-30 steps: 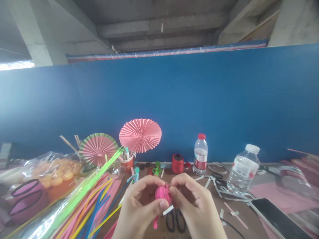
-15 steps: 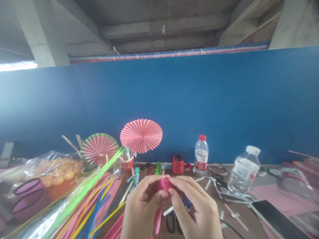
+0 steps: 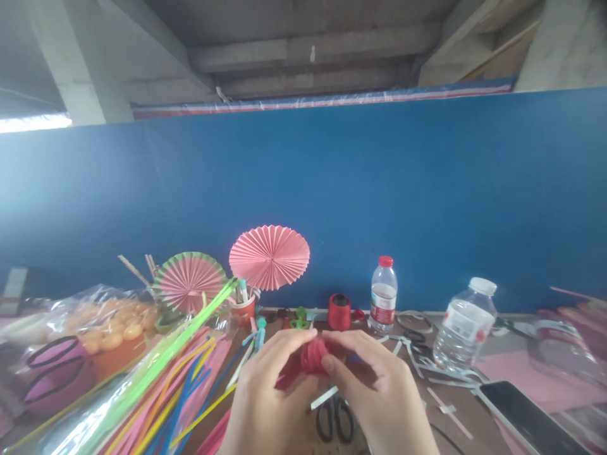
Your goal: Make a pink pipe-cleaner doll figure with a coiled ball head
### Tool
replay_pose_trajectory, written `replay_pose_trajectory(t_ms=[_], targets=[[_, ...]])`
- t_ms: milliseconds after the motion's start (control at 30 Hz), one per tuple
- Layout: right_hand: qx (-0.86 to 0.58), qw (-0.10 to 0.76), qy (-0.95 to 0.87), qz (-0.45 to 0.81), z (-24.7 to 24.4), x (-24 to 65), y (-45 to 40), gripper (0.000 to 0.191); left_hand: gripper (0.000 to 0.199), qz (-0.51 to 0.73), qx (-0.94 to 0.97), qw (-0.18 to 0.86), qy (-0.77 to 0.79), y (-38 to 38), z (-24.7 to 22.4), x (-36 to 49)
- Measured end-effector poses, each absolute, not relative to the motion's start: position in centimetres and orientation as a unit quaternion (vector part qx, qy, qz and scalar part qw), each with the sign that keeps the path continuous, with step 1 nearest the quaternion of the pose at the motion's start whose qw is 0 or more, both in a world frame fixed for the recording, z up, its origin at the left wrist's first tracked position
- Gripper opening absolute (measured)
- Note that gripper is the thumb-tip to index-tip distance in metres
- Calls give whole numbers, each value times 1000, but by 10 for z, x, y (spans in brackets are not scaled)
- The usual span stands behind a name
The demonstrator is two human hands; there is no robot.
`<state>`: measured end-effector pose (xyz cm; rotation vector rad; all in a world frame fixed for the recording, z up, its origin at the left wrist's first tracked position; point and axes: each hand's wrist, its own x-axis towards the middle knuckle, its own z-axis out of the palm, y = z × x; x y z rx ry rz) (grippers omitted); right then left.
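Observation:
Between my two hands is a deep pink pipe cleaner coil (image 3: 313, 356), wound into a small round bundle. My left hand (image 3: 268, 395) pinches it from the left with thumb and fingers. From the other side, my right hand (image 3: 379, 385) grips it, the thumb pressing on its front. Part of the coil is hidden by the fingers. Black-handled scissors (image 3: 335, 419) lie on the table just below the hands, beside a white strip (image 3: 324, 397).
Loose coloured pipe cleaners (image 3: 190, 379) spread at the left, near a plastic-wrapped green bundle (image 3: 156, 360). Pink paper fans (image 3: 269, 258) stand behind. A red spool (image 3: 339, 312), a red-capped bottle (image 3: 383, 297), a white-capped bottle (image 3: 465, 325) and a phone (image 3: 526, 414) lie toward the right.
The pink coil has turned in my fingers, so its wound side shows more. Its hanging tail no longer shows below. My hands have spread slightly, and more of the scissors is visible.

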<state>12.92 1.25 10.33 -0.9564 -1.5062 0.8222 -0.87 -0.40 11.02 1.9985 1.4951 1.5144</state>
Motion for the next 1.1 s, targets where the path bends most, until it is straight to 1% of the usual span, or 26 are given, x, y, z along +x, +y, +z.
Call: replay_pose_trajectory(t_ms=[67,167,267,400,467,567,633,700,800,900,1000,1100], targets=[[-403,552,-646,340,103,130,13,18,23,500,683,113,520,-5,109,-10],[-384,523,-680,341,105,133,15,21,19,482,699,107,517,-4,106,-14],[-377,502,-682,375,106,136,19,22,22,473,720,79,502,0,103,-17],[-387,508,-627,445,97,136,31,23,25,461,737,58,491,10,98,-21],[-384,508,-592,493,89,134,39,24,24,460,737,88,487,15,94,-22],[-357,512,-549,556,78,130,48,29,16,471,713,176,489,21,86,-24],[-349,510,-527,584,74,127,50,34,13,472,697,196,504,24,81,-24],[-352,505,-510,602,74,125,50,39,16,460,708,152,514,25,79,-25],[-363,510,-498,599,74,122,46,42,25,415,757,63,501,23,81,-25],[-374,524,-491,587,70,119,45,49,26,369,803,12,467,20,86,-24],[-398,497,-491,595,62,115,49,55,25,342,839,-40,421,17,87,-21],[-408,477,-516,583,55,111,54,57,26,328,851,-75,404,16,83,-18]])
